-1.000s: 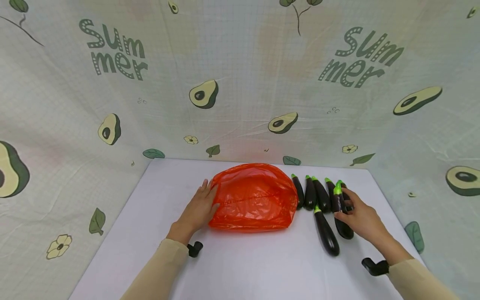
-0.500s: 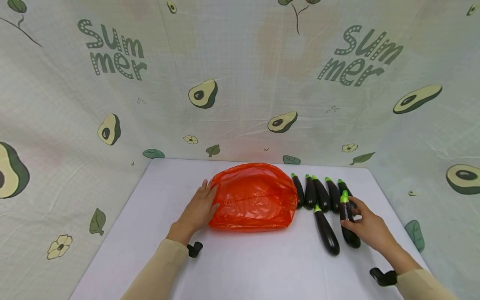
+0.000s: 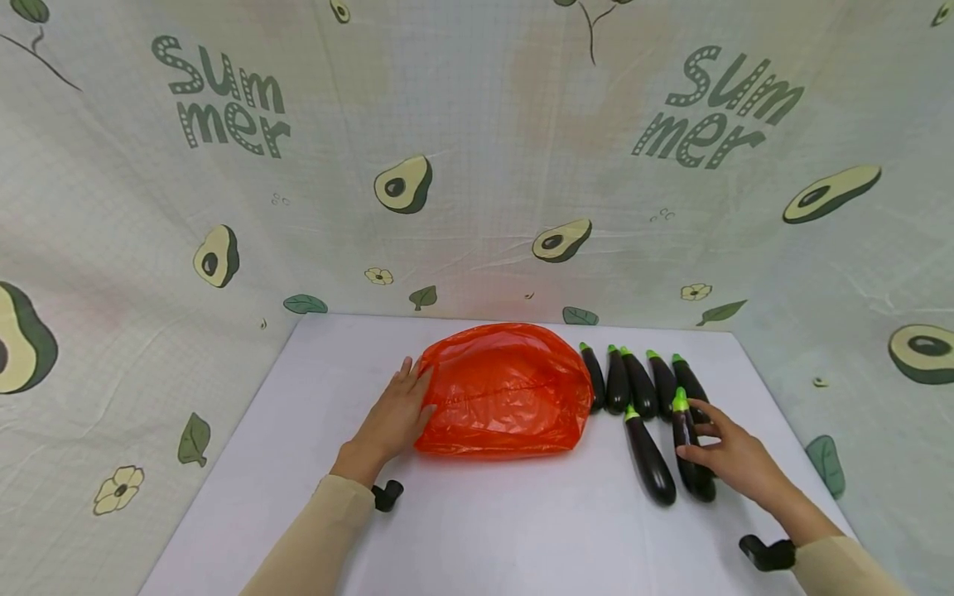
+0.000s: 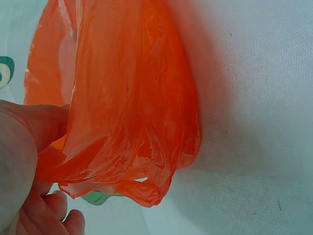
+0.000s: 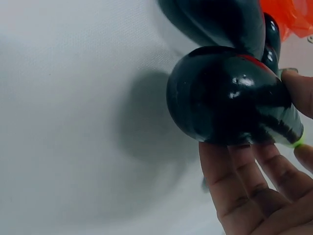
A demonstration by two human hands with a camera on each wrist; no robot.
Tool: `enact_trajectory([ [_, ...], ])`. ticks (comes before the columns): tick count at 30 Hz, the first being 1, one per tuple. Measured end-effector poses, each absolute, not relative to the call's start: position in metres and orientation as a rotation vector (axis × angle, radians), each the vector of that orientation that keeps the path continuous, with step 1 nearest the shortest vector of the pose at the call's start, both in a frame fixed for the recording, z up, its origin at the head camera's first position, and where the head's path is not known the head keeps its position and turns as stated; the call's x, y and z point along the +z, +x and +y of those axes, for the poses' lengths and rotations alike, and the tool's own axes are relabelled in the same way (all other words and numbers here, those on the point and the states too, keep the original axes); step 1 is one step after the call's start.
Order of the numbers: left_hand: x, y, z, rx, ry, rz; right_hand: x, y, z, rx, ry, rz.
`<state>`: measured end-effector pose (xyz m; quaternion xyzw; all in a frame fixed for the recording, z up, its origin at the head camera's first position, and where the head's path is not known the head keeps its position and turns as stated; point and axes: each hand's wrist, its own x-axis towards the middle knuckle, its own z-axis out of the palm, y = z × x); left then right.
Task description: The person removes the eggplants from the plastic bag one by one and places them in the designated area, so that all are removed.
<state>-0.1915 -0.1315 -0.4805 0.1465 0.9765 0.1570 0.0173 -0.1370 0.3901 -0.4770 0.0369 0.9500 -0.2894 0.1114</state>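
My right hand holds an eggplant by its side, thumb on one side and fingers on the other. In the head view its green stem end points to the back, and its round end lies towards me. Another eggplant lies on the table just left of it. A red plastic bag stands puffed up in the middle of the table. At the bag's left end, my left hand holds its edge, the thumb tucked behind the film in the left wrist view.
Several more eggplants lie in a row right of the bag, green ends to the back. All rest on a white table. A cloth printed with avocados rises behind and along both sides.
My right hand has drawn the eggplant towards me and slightly right, away from the back row, and set it lower beside the other front one. The left hand and bag have stayed put.
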Motion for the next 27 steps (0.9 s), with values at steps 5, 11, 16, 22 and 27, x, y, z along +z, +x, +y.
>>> enact_trajectory([
  [5,-0.48,-0.192,-0.132,0.487,0.457,3.03,-0.479,-0.135,0.391,-0.869,0.067,2.761],
  [11,-0.48,-0.192,-0.132,0.491,0.46,3.029,-0.481,-0.135,0.39,-0.894,0.052,2.752],
  [16,-0.481,-0.192,-0.132,0.495,0.451,3.028,-0.485,-0.136,0.39,-0.885,0.079,2.733],
  [22,-0.484,-0.192,-0.131,0.498,0.44,3.028,-0.488,-0.137,0.392,-0.888,0.082,2.713],
  [27,-0.485,-0.192,-0.132,0.501,0.437,3.028,-0.489,-0.137,0.393,-0.953,0.099,2.648],
])
